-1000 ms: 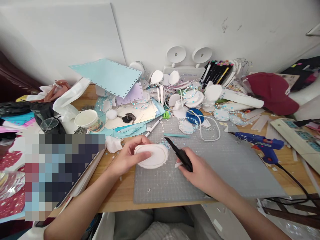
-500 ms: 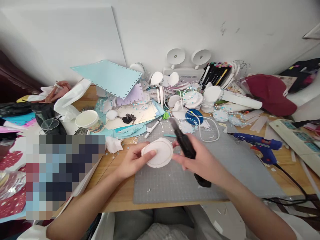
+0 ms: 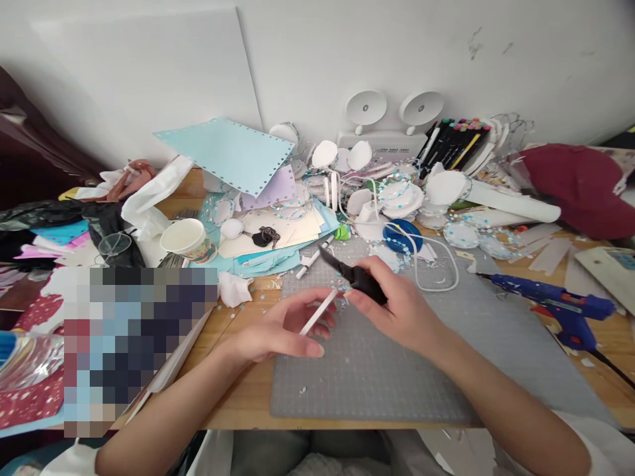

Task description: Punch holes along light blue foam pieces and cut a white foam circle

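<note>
My left hand (image 3: 282,327) holds a white round disc (image 3: 317,313), now turned edge-on so that it shows as a thin strip slanting up to the right. Its thumb is in front and the other fingers curl behind. In my right hand (image 3: 397,301) is a black utility knife (image 3: 364,281), its blade (image 3: 331,259) pointing up and to the left, away from the disc. The right fingertips are close to the disc's upper end; whether they touch it I cannot tell. Both hands are above a grey cutting mat (image 3: 377,377).
A blue glue gun (image 3: 550,294) lies at the right. Behind the mat are several white discs with blue trim (image 3: 401,196), a blue round lid (image 3: 401,235), a white cable (image 3: 454,268) and a marker (image 3: 307,266). A paper cup (image 3: 188,239) stands at the left.
The disc has turned from nearly face-on to edge-on. The knife has tipped over to the left, its blade now lying lower. The view has shifted slightly.
</note>
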### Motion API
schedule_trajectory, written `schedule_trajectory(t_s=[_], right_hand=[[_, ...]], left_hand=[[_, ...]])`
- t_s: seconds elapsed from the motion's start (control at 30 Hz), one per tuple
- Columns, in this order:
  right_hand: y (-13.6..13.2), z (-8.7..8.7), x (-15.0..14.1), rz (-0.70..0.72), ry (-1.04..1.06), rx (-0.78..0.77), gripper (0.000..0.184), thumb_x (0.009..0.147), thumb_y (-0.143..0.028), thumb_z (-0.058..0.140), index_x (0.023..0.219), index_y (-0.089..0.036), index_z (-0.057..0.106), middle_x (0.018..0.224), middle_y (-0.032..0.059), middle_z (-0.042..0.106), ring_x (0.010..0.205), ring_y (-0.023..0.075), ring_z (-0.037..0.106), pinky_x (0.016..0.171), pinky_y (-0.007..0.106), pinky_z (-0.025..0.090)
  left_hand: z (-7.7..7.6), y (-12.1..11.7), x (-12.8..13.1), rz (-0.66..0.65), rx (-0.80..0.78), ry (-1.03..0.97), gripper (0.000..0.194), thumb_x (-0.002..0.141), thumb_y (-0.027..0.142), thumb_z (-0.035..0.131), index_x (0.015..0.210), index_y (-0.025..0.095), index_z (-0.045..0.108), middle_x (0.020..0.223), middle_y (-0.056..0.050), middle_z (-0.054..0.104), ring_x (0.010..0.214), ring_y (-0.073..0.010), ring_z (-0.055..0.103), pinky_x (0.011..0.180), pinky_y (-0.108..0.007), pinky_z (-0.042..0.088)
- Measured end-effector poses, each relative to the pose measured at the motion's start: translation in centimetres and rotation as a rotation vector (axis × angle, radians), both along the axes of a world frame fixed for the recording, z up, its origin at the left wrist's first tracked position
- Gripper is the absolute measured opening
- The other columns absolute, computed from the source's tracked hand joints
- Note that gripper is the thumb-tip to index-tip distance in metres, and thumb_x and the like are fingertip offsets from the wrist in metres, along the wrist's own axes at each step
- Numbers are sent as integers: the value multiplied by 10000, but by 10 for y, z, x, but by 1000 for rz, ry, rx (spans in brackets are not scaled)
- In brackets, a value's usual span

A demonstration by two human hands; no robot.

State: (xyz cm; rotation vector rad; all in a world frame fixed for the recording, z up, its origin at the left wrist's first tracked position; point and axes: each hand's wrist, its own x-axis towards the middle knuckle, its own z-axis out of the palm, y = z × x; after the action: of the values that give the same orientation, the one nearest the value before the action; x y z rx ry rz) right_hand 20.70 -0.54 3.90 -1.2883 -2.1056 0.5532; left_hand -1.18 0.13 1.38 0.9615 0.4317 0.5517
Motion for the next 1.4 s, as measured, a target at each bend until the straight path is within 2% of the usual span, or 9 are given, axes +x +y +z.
schedule_trajectory(t_s=[0.1, 0.2, 0.33, 0.43, 0.57, 0.7, 0.97, 1.27, 1.4], right_hand=[[2, 2, 0, 65, -149, 212, 379, 913, -535, 415, 892, -173, 524, 608, -16, 539, 518, 139, 509, 491, 257, 320], [-1, -1, -5, 134, -195, 380, 412, 925, -533, 380, 878, -161, 550, 661, 17, 585, 580, 165, 534, 541, 284, 336], [-11, -7, -14, 177, -239, 456, 368, 903, -473, 451, 935, -131, 581, 723, 49, 620, 652, 197, 558, 589, 315, 352], [-17, -8, -16, 132, -230, 498, 317, 861, -431, 517, 866, -126, 602, 666, 43, 613, 609, 190, 555, 562, 318, 342], [-22, -7, -17, 76, -228, 495, 314, 844, -424, 515, 779, -132, 610, 608, 31, 599, 540, 169, 539, 516, 313, 318], [-23, -6, -16, 48, -240, 457, 325, 845, -424, 497, 743, -137, 609, 580, 26, 583, 513, 160, 529, 501, 310, 312], [-21, -7, -10, 28, -263, 426, 323, 840, -441, 502, 732, -154, 601, 569, 23, 578, 512, 159, 531, 498, 302, 321], [-16, -4, -4, 51, -204, 299, 308, 845, -429, 497, 734, -161, 600, 613, 29, 617, 539, 154, 559, 507, 287, 339], [-14, -4, -4, 52, -211, 265, 322, 848, -432, 492, 728, -153, 600, 588, 21, 596, 517, 150, 538, 495, 286, 319]], left_hand=[[3, -2, 5, 122, 44, -5, 642, 610, 93, 753, 1146, 309, 472, 1166, -28, 466, 951, -160, 519, 782, -281, 452], [1, -2, 8, 167, 99, 54, 674, 658, 76, 701, 1192, 338, 383, 1028, -1, 468, 773, -102, 497, 642, -211, 420], [-11, -2, 9, 177, 323, 145, 678, 651, 79, 688, 1217, 285, 377, 826, 26, 445, 674, -96, 419, 587, -207, 371], [-18, -3, 10, 157, 419, 215, 643, 639, 76, 680, 1188, 265, 405, 820, 17, 462, 664, -103, 413, 579, -217, 360], [-17, -5, 14, 182, 467, 240, 606, 581, 74, 693, 1091, 251, 417, 839, 19, 441, 693, -108, 413, 583, -214, 356], [-13, -3, 15, 198, 430, 311, 488, 586, 91, 679, 967, 215, 400, 781, 41, 391, 649, -86, 372, 557, -202, 313], [-3, -7, 18, 215, 410, 389, 433, 638, 67, 609, 937, 221, 337, 715, 70, 313, 583, -62, 303, 506, -186, 216], [5, -4, 13, 215, 446, 431, 415, 585, 50, 553, 916, 215, 365, 761, 51, 367, 624, -78, 330, 521, -186, 270], [6, -4, 13, 170, 373, 412, 433, 588, 56, 546, 943, 222, 361, 786, 46, 368, 614, -75, 339, 498, -180, 270]])
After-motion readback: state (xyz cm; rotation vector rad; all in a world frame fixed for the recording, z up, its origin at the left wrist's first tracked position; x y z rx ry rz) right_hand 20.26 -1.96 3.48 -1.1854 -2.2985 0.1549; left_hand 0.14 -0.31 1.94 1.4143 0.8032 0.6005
